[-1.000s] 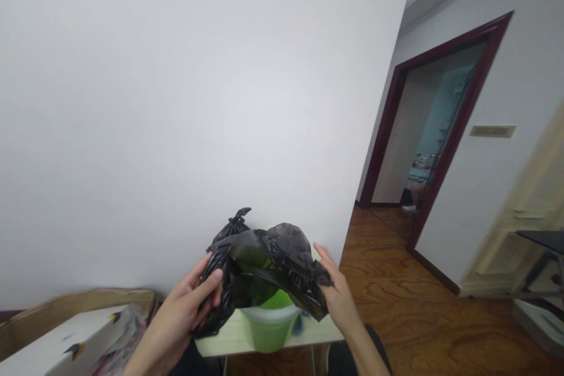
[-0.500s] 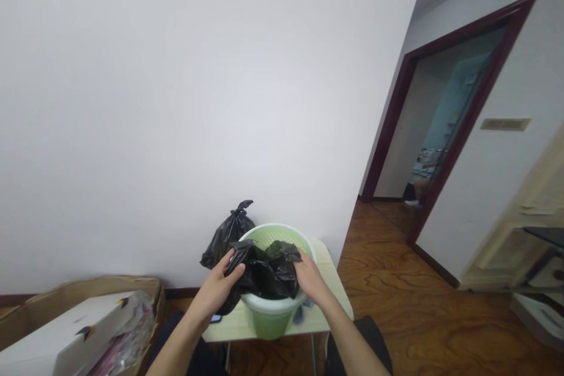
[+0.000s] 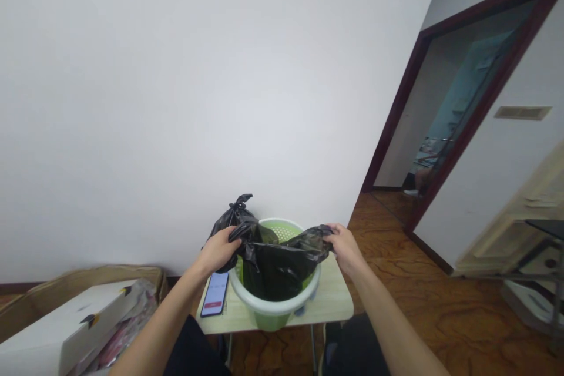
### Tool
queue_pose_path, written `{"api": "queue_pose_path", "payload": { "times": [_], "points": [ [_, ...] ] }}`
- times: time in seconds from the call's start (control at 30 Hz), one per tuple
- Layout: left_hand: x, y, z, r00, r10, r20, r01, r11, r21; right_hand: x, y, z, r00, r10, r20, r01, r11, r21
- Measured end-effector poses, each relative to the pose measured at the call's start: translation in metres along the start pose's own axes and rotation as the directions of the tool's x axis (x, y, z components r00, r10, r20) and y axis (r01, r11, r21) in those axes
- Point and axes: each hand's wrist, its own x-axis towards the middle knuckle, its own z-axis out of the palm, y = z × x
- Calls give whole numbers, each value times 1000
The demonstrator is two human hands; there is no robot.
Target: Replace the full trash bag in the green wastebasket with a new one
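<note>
A black plastic garbage bag [image 3: 282,267] hangs spread between my hands, its lower part down inside a green basket [image 3: 271,322] with a white rim. My left hand [image 3: 220,249] is closed on the bag's left edge, above the left side of the rim. On the right, my right hand [image 3: 343,245] pinches the opposite edge, beyond the rim. Behind my left hand stands a second black bag, full and knotted [image 3: 233,211], against the wall. A phone [image 3: 215,294] with a lit screen lies left of the basket.
The basket stands on a small light wooden table [image 3: 337,296] by the white wall [image 3: 247,100]. At lower left is a cardboard box [image 3: 145,273] holding a white box [image 3: 66,320] and clear plastic wrapping. A doorway [image 3: 412,100] opens at right, where part of a person shows.
My hands have moved apart, stretching the bag's mouth wider across the basket. The bag's lower part has dropped into the basket. More of the phone is now visible.
</note>
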Motion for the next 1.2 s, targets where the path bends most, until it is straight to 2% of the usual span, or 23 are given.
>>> {"api": "queue_pose_path", "payload": {
  "times": [0.07, 0.13, 0.2, 0.27, 0.33, 0.4, 0.47, 0.53, 0.57, 0.6, 0.63, 0.7, 0.8, 0.87, 0.93, 1.03, 1.13, 1.2],
  "points": [
    [-5, -6, -3, 999, -18, 31, 15, 995, 98, -4, 2, -12, 999, 38, -32, -36, 997, 68],
    [-9, -10, -5, 999, -47, 16, 44, 988, 149, -10, 3, -20, 997, 77, -32, -75, 995, 60],
    [-12, -10, -7, 996, -88, 21, 84, 986, 144, -14, 3, -25, 991, 124, 57, -126, 991, 40],
    [-13, -5, -11, 985, -153, 74, 151, 988, 36, -17, 2, -28, 964, 152, 218, -160, 987, 18],
    [-12, 3, -15, 969, -198, 150, 224, 956, -188, -18, -3, -28, 926, 150, 347, -158, 987, -7],
    [-12, 8, -20, 953, -177, 248, 280, 830, -482, -18, -8, -27, 917, 155, 367, -163, 987, -8],
    [-15, 11, -23, 936, -116, 332, 334, 588, -737, -16, -14, -26, 926, 177, 335, -201, 979, 39],
    [-19, 11, -25, 928, -107, 356, 372, 320, -871, -14, -16, -25, 927, 211, 310, -257, 960, 115],
    [-23, 11, -26, 930, -131, 343, 364, 218, -906, -13, -16, -26, 929, 224, 296, -278, 948, 155],
    [-26, 11, -26, 935, -157, 318, 341, 151, -928, -11, -15, -26, 932, 233, 277, -293, 936, 197],
    [-29, 11, -26, 939, -179, 293, 317, 122, -940, -9, -14, -27, 938, 244, 245, -303, 922, 241],
    [-34, 13, -25, 942, -188, 279, 310, 165, -936, -4, -11, -29, 947, 289, 142, -321, 883, 343],
    [-37, 16, -27, 927, -205, 314, 371, 370, -852, 1, -6, -32, 916, 401, 12, -348, 779, 521],
    [-37, 17, -30, 916, -230, 328, 400, 484, -778, -1, -5, -32, 908, 420, 6, -337, 719, 608],
    [-38, 18, -33, 915, -247, 320, 405, 549, -731, -9, -5, -30, 924, 379, 42, -317, 702, 638],
    [-43, 23, -35, 923, -277, 265, 382, 607, -697, -27, -8, -24, 944, 323, 68, -302, 759, 576],
    [-48, 32, -32, 930, -320, 182, 355, 644, -678, -44, -14, -17, 957, 289, -3, -253, 846, 470],
    [-49, 37, -29, 928, -341, 151, 345, 631, -695, -53, -18, -14, 969, 237, -65, -191, 892, 409]
  ]
}}
